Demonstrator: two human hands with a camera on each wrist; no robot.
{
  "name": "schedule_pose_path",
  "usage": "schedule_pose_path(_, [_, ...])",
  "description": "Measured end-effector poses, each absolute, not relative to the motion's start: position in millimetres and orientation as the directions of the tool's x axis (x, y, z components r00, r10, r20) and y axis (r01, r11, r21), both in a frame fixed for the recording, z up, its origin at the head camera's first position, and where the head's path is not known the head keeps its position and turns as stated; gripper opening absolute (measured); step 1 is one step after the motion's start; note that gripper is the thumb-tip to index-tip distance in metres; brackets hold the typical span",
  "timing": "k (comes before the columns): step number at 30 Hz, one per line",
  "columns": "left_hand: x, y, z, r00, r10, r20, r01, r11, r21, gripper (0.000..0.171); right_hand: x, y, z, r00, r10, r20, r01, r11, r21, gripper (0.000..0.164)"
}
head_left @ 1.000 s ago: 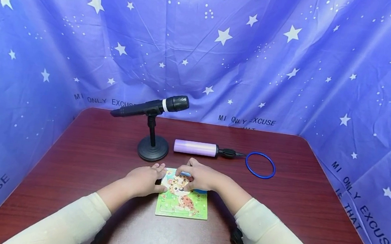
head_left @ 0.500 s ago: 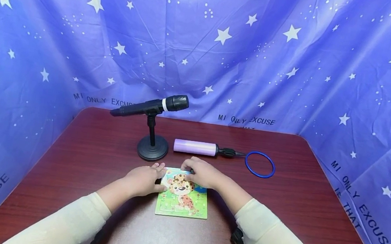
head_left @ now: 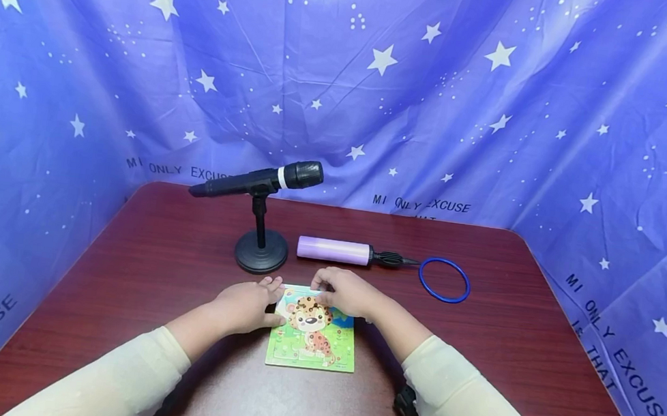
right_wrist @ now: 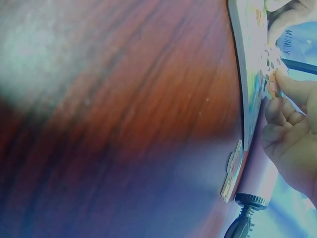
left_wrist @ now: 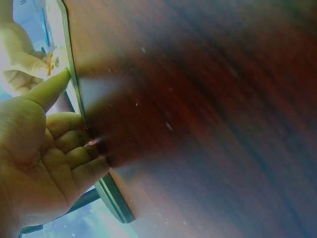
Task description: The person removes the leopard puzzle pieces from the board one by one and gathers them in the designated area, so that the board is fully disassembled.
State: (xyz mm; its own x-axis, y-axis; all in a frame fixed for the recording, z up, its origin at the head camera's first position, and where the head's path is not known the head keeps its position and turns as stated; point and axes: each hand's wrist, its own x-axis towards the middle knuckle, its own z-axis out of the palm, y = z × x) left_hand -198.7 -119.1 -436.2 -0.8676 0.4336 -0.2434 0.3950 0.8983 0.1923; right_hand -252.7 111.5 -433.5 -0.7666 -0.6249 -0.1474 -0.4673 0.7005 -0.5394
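Note:
A square jigsaw puzzle (head_left: 311, 353) with a spotted leopard cub on a green and blue ground lies flat on the table. At its left edge rests my left hand (head_left: 243, 309), thumb over the board's border and fingers on the tabletop beside it, as the left wrist view shows. My right hand (head_left: 348, 293) is over the puzzle's far right corner and covers part of it. Between its thumb and fingers the right wrist view shows a small orange puzzle piece (right_wrist: 272, 84), pinched close over the board. Beyond the board's edge lies another loose puzzle piece (right_wrist: 233, 171).
Behind the puzzle stands a black microphone (head_left: 259, 182) on a round-based stand (head_left: 260, 252). A purple hand pump (head_left: 333, 250) lies to its right, its nozzle pointing at a blue ring (head_left: 444, 280). A starry blue curtain (head_left: 346, 99) surrounds the reddish-brown table (head_left: 182, 232).
My right hand has shifted slightly toward the far right corner, uncovering more of the cub's head. The orange piece on the head now lines up better with the face. My left hand stays put.

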Motion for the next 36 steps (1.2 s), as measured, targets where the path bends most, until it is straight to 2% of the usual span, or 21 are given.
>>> schedule_pose_path(9, [-199.0, -116.3, -433.4, -0.869, 0.422, -0.257, 0.391, 0.906, 0.166, 0.077, -255.6, 112.5, -434.4, -0.765, -0.63, -0.136, -0.483, 0.7, -0.525, 0.005])
schedule_pose_path(15, [-202.3, -99.6, -430.0, -0.913, 0.329, -0.241, 0.323, 0.944, 0.063, 0.09, -255.6, 111.3, -436.1, -0.768, -0.624, -0.141, -0.484, 0.711, -0.51, 0.006])
schedule_pose_path(17, [-204.1, -93.6, -430.8, -0.93, 0.292, -0.224, 0.295, 0.955, 0.021, 0.088, -255.4, 110.7, -436.8, -0.768, -0.625, -0.14, -0.488, 0.713, -0.504, 0.006])
schedule_pose_path(22, [-205.9, -84.3, -434.0, -0.95, 0.25, -0.189, 0.261, 0.965, -0.034, 0.067, -254.6, 109.5, -436.7, -0.763, -0.632, -0.135, -0.494, 0.705, -0.509, 0.006])
schedule_pose_path(36, [-204.8, -79.8, -430.6, -0.949, 0.238, -0.205, 0.254, 0.966, -0.052, 0.068, -256.6, 112.6, -433.9, -0.741, -0.659, -0.128, -0.501, 0.67, -0.548, 0.005])
